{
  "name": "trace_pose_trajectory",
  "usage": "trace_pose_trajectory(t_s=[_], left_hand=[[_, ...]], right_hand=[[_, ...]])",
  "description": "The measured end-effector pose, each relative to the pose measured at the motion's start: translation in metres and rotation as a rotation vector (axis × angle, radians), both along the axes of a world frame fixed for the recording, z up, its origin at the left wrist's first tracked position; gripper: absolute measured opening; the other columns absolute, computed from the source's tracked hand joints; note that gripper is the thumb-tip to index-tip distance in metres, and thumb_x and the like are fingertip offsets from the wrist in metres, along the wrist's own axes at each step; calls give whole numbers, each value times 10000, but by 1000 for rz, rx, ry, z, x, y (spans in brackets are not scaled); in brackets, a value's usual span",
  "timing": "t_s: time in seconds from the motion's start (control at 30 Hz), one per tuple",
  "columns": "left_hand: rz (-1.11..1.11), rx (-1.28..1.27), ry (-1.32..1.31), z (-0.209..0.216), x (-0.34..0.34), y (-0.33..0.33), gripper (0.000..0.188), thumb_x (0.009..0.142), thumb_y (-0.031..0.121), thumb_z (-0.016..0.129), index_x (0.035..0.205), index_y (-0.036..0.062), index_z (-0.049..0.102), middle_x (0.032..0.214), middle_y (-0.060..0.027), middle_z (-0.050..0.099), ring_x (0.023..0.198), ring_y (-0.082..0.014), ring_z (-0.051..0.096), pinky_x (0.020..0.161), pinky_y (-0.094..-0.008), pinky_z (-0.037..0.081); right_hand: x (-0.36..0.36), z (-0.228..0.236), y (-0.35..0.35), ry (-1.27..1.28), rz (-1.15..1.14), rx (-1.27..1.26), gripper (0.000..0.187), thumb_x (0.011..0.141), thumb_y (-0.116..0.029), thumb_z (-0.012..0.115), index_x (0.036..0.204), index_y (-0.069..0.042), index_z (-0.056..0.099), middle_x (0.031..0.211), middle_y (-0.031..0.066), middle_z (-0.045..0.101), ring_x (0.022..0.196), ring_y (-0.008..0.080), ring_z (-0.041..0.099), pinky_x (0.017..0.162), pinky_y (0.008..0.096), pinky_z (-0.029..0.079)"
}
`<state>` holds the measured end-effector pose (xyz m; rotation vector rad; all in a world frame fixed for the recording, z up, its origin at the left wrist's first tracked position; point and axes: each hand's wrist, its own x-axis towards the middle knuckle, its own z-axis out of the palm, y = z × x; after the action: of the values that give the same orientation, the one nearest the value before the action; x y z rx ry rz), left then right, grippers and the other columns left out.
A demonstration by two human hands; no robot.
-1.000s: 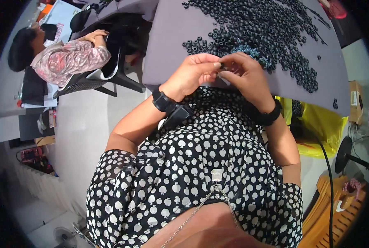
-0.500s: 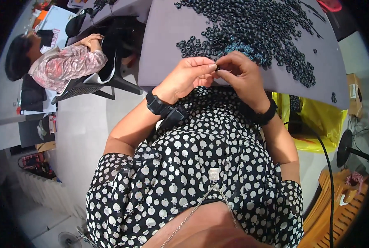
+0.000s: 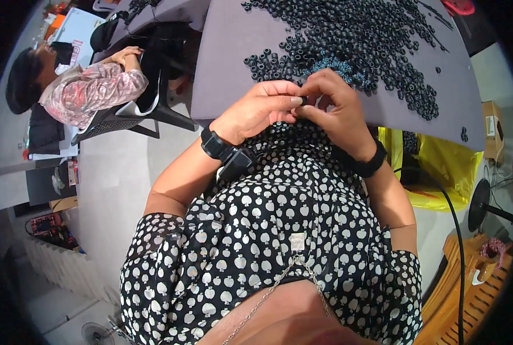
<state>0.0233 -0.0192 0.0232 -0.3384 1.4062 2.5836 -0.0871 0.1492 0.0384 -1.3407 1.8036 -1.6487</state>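
Both hands meet in front of me at the near edge of the table (image 3: pixel 223 54). Between their fingertips is a small black ring-shaped piece (image 3: pixel 304 100), mostly covered by the fingers. My left hand (image 3: pixel 262 108) pinches at it with thumb and forefinger. My right hand (image 3: pixel 338 109) curls in from the other side, thumb and forefinger closed on the same piece. Just beyond the hands spreads a large heap of similar black ring pieces (image 3: pixel 302 50). Small blue bits (image 3: pixel 330 64) lie at the heap's near side, partly behind my right hand.
A yellow plastic bag (image 3: pixel 449 172) hangs below the table's right side, with a black cable (image 3: pixel 456 230) running past it. To the left, another person (image 3: pixel 93 95) sits on a black chair (image 3: pixel 167 115). A wooden slatted seat (image 3: pixel 469 287) stands at the lower right.
My fingers have shifted slightly around the small black piece, and more of it shows between them. The hands stay in nearly the same place.
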Motion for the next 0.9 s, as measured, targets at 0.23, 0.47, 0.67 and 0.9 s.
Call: trace_pose_trajectory(t_s=[0.23, 0.47, 0.67, 0.9], left_hand=[[2, 25, 2, -4, 1, 1, 160, 931, 87, 557, 1060, 1, 596, 899, -43, 642, 771, -103, 633, 718, -228, 545], [162, -47, -41, 3, 1, -6, 138, 940, 97, 557, 1042, 14, 598, 878, -69, 664, 716, -117, 638, 687, -242, 550], [211, -192, -74, 0, 6, -14, 113, 916, 82, 597, 1005, 18, 621, 847, -81, 676, 667, -107, 641, 650, -244, 570], [213, -228, -94, -2, 6, -19, 134, 910, 57, 593, 1026, 0, 630, 859, -76, 680, 653, -97, 641, 634, -230, 572]], right_hand=[[-3, -9, 2, -9, -1, 2, 126, 760, -4, 680, 866, -13, 612, 932, 29, 548, 763, 79, 560, 609, 192, 441], [-23, -2, 10, 109, -97, 92, 75, 790, -6, 648, 852, -7, 607, 841, 31, 573, 737, 94, 571, 634, 225, 456], [-40, 3, 16, 350, -193, 201, 117, 803, -6, 631, 920, 0, 627, 837, 84, 614, 755, 172, 614, 679, 270, 480], [-28, -20, -8, 671, -148, 395, 133, 778, -51, 620, 911, -43, 613, 868, 124, 577, 815, 337, 598, 685, 404, 488]])
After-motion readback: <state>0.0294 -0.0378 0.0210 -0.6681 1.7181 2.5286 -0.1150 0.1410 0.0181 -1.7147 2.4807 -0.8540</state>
